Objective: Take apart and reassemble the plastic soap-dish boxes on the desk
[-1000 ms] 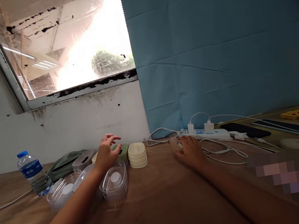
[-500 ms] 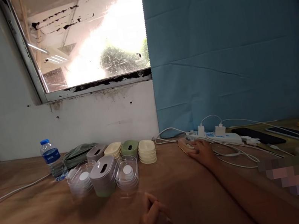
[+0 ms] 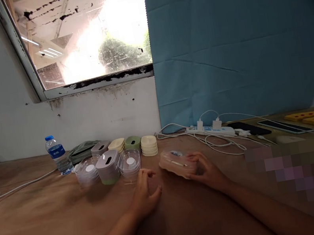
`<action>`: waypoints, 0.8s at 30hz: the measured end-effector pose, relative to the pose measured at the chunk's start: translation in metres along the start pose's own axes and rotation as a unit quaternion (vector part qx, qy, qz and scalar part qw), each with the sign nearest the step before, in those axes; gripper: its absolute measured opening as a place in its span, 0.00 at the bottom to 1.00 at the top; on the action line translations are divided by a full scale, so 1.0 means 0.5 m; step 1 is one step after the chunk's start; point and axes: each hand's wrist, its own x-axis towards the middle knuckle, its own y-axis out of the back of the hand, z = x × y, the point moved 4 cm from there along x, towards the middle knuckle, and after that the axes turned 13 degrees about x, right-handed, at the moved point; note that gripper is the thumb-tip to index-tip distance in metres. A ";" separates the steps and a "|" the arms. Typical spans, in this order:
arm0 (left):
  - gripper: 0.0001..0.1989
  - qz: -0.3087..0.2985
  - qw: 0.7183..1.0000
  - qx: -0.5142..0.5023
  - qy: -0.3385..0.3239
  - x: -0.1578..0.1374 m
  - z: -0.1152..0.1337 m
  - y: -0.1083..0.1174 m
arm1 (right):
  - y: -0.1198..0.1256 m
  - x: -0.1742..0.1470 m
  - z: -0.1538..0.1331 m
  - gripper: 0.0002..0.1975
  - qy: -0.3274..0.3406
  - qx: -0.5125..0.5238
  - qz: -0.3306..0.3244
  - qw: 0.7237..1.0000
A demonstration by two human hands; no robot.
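My right hand [image 3: 203,169] grips the right end of a clear plastic packet [image 3: 175,163], thumb below and fingers on top. A dark round mark and a thin white stick-like piece show in the packet; its contents are too blurred to name. My left hand [image 3: 147,191] is open, fingers curved and thumb apart, with nothing in it. Just beyond it stands a stack of clear plastic tubs [image 3: 129,168] with a white disc. Beside that are a lilac slotted container [image 3: 109,167] and another clear tub stack [image 3: 88,173].
Behind stand a cream stack of lids or trays [image 3: 149,146], a green container [image 3: 132,142] and a grey-green pouch [image 3: 81,150]. A water bottle [image 3: 58,156] is at left. A power strip [image 3: 213,130] with cables, phones [image 3: 249,128] and yellow pieces [image 3: 313,114] lie right.
My right hand has brought the packet left and nearer from beside the power strip. My left hand has moved forward and opened from a loosely closed pose. The view has shifted slightly.
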 end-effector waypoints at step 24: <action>0.34 -0.024 0.994 -0.082 -0.072 0.001 -0.004 0.019 | -0.027 -0.017 -0.072 0.15 -0.063 0.282 -0.056 0.956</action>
